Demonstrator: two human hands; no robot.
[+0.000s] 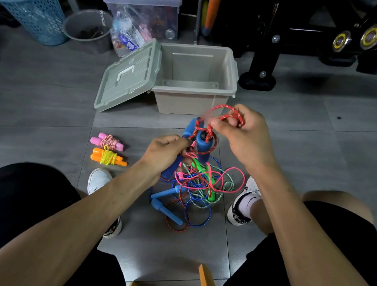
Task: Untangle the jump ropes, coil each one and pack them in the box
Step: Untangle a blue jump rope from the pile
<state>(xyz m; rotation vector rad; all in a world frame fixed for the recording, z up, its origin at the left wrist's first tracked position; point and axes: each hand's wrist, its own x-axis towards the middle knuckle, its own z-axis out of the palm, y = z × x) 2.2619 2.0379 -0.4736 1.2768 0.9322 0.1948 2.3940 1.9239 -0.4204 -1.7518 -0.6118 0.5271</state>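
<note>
My left hand grips two blue foam handles held side by side above the floor. A red braided rope loops around them, and my right hand pinches a loop of that rope just beyond the handle tops. Below lies a tangle of ropes: pink, green and blue cords, green handles and two blue plastic handles. Two coiled ropes lie to the left, one with pink handles, one with orange handles. The open grey box stands behind, holding nothing I can see.
The box lid leans against the box's left side. A blue mesh basket, a grey bucket and a clear storage tub stand at the back left. Black gym equipment fills the back right. My shoes flank the tangle.
</note>
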